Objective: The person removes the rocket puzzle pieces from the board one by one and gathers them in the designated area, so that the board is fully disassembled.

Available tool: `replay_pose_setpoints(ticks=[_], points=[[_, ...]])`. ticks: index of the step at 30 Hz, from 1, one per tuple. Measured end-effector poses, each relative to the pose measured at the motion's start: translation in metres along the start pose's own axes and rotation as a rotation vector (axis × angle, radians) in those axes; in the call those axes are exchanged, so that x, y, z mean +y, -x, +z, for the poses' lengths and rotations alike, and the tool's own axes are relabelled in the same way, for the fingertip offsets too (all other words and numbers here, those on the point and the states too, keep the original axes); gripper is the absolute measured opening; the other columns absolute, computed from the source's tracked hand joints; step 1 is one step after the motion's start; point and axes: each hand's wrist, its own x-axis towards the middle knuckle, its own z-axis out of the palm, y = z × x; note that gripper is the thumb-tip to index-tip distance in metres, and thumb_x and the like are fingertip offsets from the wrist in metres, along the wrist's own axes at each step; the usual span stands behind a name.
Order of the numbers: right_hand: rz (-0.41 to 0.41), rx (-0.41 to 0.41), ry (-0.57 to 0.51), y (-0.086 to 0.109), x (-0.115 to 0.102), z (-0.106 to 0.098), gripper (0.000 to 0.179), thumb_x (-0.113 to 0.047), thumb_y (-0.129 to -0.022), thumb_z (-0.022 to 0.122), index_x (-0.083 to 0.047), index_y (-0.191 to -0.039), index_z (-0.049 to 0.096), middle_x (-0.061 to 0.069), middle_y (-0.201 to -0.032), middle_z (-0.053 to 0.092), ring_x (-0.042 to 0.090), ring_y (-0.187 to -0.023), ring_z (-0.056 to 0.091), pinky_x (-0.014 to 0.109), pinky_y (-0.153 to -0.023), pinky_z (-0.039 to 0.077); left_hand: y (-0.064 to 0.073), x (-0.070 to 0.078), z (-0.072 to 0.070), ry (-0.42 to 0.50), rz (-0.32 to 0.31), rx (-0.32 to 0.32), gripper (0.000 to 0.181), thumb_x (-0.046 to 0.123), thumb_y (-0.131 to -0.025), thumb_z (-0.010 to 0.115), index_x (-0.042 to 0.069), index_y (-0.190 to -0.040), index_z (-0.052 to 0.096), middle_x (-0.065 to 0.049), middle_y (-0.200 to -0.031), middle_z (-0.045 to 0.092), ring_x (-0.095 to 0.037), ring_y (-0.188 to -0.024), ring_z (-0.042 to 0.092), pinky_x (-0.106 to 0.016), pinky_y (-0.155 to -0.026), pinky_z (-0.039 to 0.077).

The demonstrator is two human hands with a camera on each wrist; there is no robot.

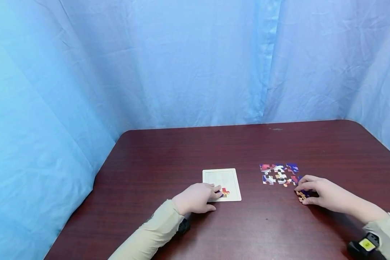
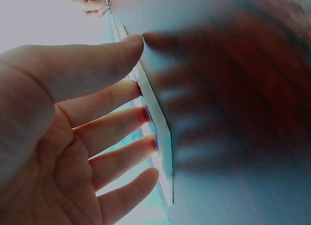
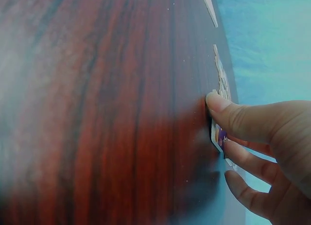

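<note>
My left hand (image 1: 196,198) lies over the lower left of a square cream puzzle board (image 1: 219,177). Its fingertips touch the board area by a red-and-yellow puzzle piece (image 1: 225,191); the left wrist view shows the fingers fairly straight and spread along the board's edge (image 2: 163,132). To the right, my right hand (image 1: 325,194) pinches a purple-and-gold puzzle piece (image 1: 301,196) between thumb and fingers, just above or on the table. In the right wrist view the thumb is on the near edge of that puzzle piece (image 3: 218,135). Fingers partly hide it.
Several loosely arranged puzzle pieces (image 1: 281,177), white, red and purple, lie on the table beyond the right hand, with a gap among them. The dark red-brown table (image 1: 169,155) has blue curtains (image 1: 195,65) behind it and at both sides.
</note>
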Motion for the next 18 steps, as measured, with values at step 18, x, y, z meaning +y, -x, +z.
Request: replay_pose_setpoints(ticks=[18], points=[[-0.001,0.042,0.006,-0.002,-0.0003,0.0018,0.028,-0.019,-0.067,0.083,-0.02,-0.093,0.071,-0.011,-0.091,0.056,0.0,-0.08,0.051,0.019,-0.064,0.048,0.0,0.0,-0.0004,0.018,-0.005,-0.006,0.048,0.031,-0.085,0.069,0.02,-0.13,0.059,0.002,-0.139,0.052,-0.013,-0.127,0.05,-0.022,-0.101,0.041]])
